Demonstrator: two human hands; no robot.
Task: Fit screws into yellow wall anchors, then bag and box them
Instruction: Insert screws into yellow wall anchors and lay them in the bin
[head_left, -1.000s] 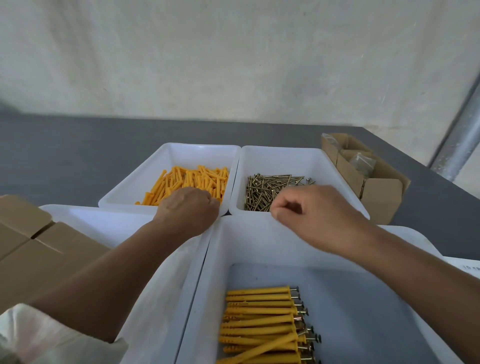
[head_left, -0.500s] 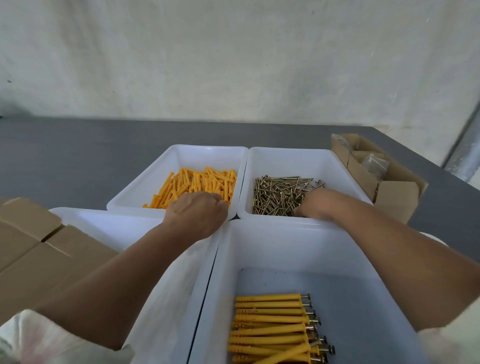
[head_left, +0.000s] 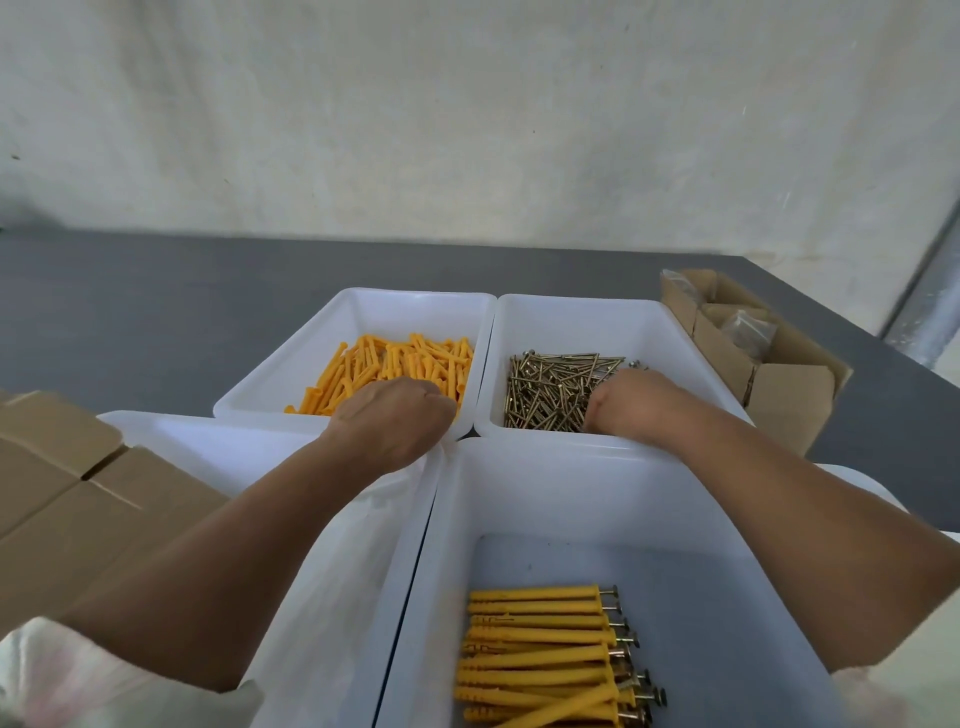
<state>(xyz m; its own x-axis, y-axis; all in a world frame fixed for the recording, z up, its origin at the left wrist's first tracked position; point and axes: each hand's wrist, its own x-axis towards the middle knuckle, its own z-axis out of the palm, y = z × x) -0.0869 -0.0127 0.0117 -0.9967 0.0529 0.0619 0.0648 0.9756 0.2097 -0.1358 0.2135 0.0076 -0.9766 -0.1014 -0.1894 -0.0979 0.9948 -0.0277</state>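
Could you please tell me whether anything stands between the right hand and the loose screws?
Nothing visible does. The right hand reaches inside the white bin and lies against the near right edge of the screws. Its fingertips are hidden behind the hand itself, so a grip cannot be confirmed.

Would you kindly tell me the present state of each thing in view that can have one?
left hand: curled over the loose anchors, grip hidden.
right hand: down among the screws, fingers hidden.
anchor bin: uncovered, partly filled.
screw bin: uncovered, partly filled.
front bin: holds assembled anchors, screws inserted, heads protruding.
right cardboard box: open, clear bags inside.
left cardboard box: flaps closed.
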